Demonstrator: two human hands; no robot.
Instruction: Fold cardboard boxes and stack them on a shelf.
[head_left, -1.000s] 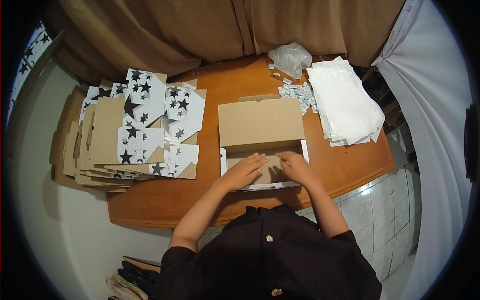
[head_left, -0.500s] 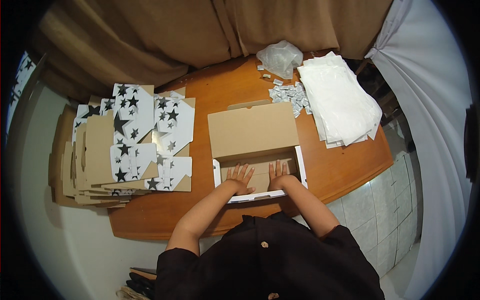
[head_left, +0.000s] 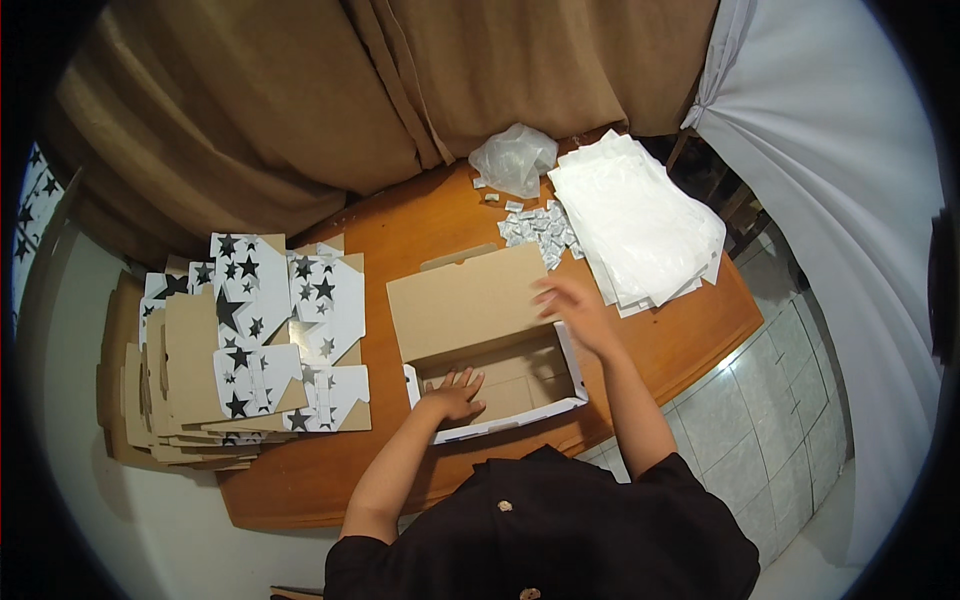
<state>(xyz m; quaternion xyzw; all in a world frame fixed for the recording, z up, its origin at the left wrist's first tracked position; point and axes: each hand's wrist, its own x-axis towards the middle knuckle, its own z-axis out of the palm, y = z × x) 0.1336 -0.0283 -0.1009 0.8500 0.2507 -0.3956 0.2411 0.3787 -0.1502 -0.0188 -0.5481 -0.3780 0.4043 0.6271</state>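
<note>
1. Table: under box.
2. Box: lid open, long axis roughly left-right.
3. Left hand: spread, empty, inside box's left end.
4. Right hand: loose, seemingly empty, over box's right end, nearer packets.
5. Packets: beyond box's far-right corner.

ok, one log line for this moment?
left hand: spread, inside open box | right hand: empty, at right edge of lid | small packets: beside white sheets | star-printed cardboard: left of box

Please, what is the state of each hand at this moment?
Left hand: open, spread inside the box, holding nothing.
Right hand: loosely open, blurred, near the lid; nothing visible in its grip.
</note>
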